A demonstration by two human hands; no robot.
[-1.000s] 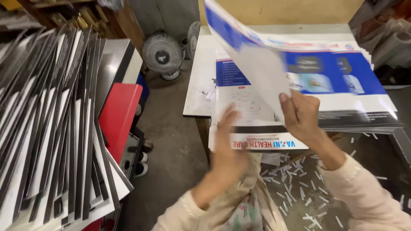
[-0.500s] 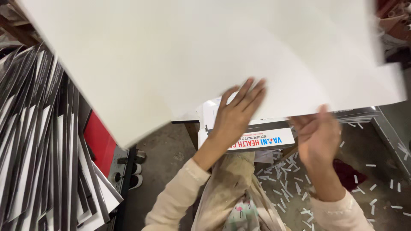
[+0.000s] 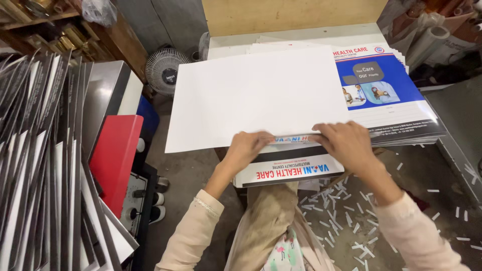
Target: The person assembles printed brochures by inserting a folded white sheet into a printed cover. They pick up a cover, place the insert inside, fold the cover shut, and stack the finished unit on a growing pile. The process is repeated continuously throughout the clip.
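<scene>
left fingers (image 3: 249, 142) are curling together, tips tucked under the near edge of the blank sheet (image 3: 256, 98) and pinching it. right fingers (image 3: 332, 136) are bent and close together, pressing down on the same edge where it meets the printed stack (image 3: 386, 108). left hand (image 3: 243, 150) is sitting near the sheet's near edge, around its middle; right hand (image 3: 349, 145) is at the sheet's near right corner.

sheet is lying white side up, covering the left part of the stack and overhanging it to the left. a lower stack's edge (image 3: 288, 173) is showing just nearer than the sheet.

progress, judging: one sheet turned and laid, the thick stack beneath not yet handled; mostly left to do.

fan (image 3: 163, 70) is standing beyond the sheet's far left corner; paper strips (image 3: 346, 216) are littering the floor nearer than the sheet, to the right.
</scene>
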